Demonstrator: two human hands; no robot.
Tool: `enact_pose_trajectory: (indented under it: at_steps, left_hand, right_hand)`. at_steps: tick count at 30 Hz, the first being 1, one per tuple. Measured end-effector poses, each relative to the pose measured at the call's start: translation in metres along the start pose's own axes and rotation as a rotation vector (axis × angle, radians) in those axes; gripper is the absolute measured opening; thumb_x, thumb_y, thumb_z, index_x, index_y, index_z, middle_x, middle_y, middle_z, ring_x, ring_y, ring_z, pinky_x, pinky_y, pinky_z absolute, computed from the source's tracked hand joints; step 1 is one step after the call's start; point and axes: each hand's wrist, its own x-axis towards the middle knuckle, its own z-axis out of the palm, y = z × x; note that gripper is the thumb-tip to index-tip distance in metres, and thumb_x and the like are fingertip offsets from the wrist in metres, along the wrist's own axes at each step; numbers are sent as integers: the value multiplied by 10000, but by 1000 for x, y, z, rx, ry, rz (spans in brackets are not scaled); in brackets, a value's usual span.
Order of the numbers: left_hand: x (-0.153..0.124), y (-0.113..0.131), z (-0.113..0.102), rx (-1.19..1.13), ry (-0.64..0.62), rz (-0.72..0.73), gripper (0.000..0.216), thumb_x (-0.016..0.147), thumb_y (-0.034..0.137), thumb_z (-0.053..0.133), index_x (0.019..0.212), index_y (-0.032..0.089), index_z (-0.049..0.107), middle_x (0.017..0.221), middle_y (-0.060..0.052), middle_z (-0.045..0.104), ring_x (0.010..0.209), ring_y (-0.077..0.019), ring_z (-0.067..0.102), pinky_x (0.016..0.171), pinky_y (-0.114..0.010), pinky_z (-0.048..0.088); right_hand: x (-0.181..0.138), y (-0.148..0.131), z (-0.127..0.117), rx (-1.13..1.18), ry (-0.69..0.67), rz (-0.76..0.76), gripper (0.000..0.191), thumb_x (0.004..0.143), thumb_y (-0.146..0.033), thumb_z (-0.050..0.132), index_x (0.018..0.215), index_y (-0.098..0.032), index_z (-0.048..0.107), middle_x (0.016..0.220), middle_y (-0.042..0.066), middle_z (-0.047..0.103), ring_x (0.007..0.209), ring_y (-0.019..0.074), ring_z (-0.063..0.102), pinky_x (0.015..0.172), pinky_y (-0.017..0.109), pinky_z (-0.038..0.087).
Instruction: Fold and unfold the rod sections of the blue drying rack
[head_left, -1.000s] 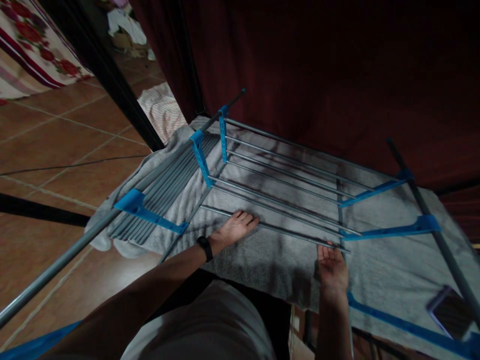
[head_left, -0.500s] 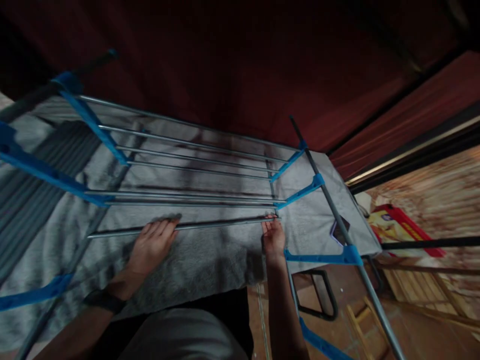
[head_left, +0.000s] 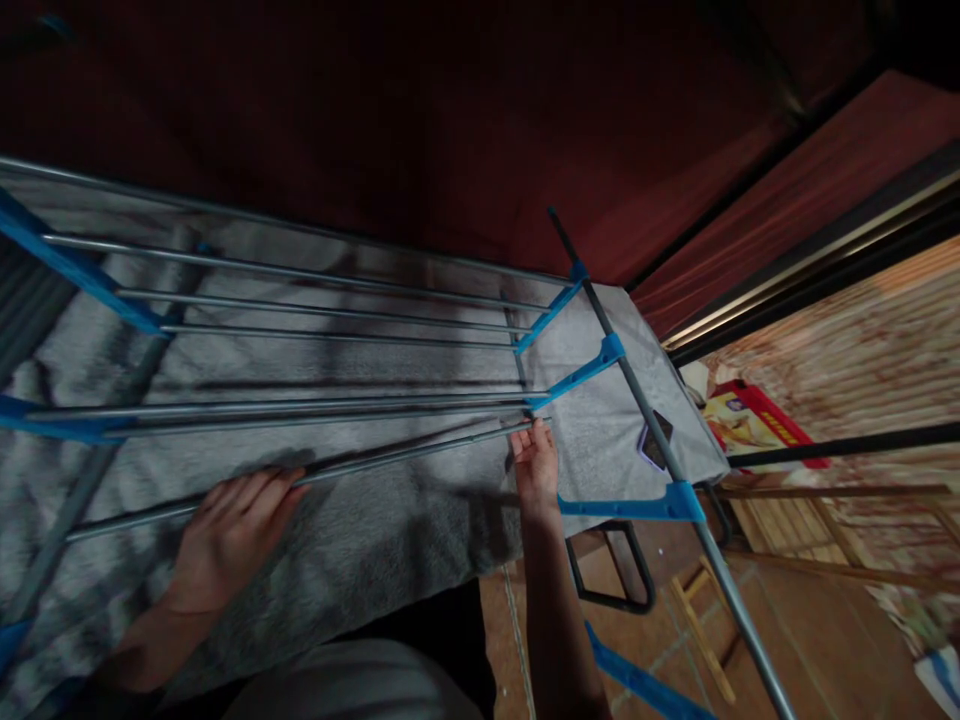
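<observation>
A loose grey metal tube (head_left: 405, 455) lies across my two hands, its right end raised toward the rack. My left hand (head_left: 240, 525) is wrapped over the tube's left part from above. Near its right end, my right hand (head_left: 536, 455) holds the tube with the fingers, palm up. Around it stands a rack of grey tubes with blue plastic brackets. One right bracket (head_left: 574, 383) is just above my right fingertips, carrying two crossbars (head_left: 337, 408). Another blue bracket (head_left: 630, 507) is at the right of my right wrist.
The rack rests on a bed-like surface with a grey cover (head_left: 420, 560). A phone (head_left: 656, 440) lies by the right upright (head_left: 645, 400). A red and yellow box (head_left: 757, 420), a wooden frame (head_left: 705, 620) and a dark red curtain (head_left: 450, 130) surround it.
The view has shifted right and closer. The tube's left end has dropped toward me, so it slants more. My left hand has moved left and nearer; both hands keep their hold.
</observation>
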Motion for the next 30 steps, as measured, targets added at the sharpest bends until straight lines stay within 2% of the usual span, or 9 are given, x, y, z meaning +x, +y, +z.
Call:
enact_pose_trajectory:
  at_steps: [5, 13, 15, 19, 21, 26, 30]
  left_hand:
    - [-1, -1, -1, 12, -2, -40, 146, 970, 454, 649, 1103, 431, 703, 852, 43, 765, 800, -263, 675, 769, -429, 485]
    - [5, 9, -7, 39, 27, -28, 143, 986, 386, 647, 1117, 430, 683, 863, 44, 730, 823, -265, 652, 807, -451, 480]
    - [10, 11, -9, 100, 33, 6, 113, 1006, 381, 637, 1113, 383, 673, 884, 30, 737, 832, -263, 662, 814, -438, 485]
    - [23, 11, -13, 248, 82, 187, 127, 1015, 345, 666, 1096, 248, 673, 848, -28, 737, 783, -255, 662, 774, -398, 476]
    - [29, 12, -14, 269, 96, 226, 138, 1018, 325, 666, 1093, 209, 673, 855, -52, 738, 780, -261, 662, 772, -396, 469]
    - [35, 18, -15, 273, 111, 240, 138, 1028, 327, 643, 1082, 203, 671, 822, -53, 717, 762, -273, 648, 755, -398, 445]
    - [35, 19, -14, 266, 97, 223, 135, 1026, 326, 636, 1099, 217, 669, 859, -56, 737, 778, -273, 655, 778, -398, 446]
  right_hand:
    - [-2, -20, 24, 43, -57, -61, 227, 830, -289, 872, 857, -238, 653, 824, -61, 758, 775, 95, 725, 816, 220, 612]
    - [3, -44, 55, 81, -152, -104, 144, 852, -257, 843, 912, -232, 714, 900, -34, 787, 889, 108, 746, 949, 259, 600]
    - [7, -46, 58, 89, -177, -102, 141, 852, -276, 842, 921, -235, 726, 905, -36, 787, 877, 108, 744, 950, 259, 599]
    - [14, -48, 59, 79, -228, -120, 145, 872, -330, 823, 965, -247, 747, 959, -20, 801, 907, 137, 755, 977, 308, 609]
    - [17, -49, 58, 72, -226, -142, 154, 869, -333, 827, 974, -253, 747, 960, -20, 801, 919, 146, 757, 997, 324, 607]
    - [21, -49, 55, 71, -213, -120, 166, 853, -328, 836, 961, -250, 736, 920, -33, 789, 893, 132, 752, 999, 309, 601]
    - [19, -50, 55, 30, -178, -115, 175, 868, -345, 823, 974, -243, 728, 936, -12, 794, 950, 158, 763, 1033, 353, 599]
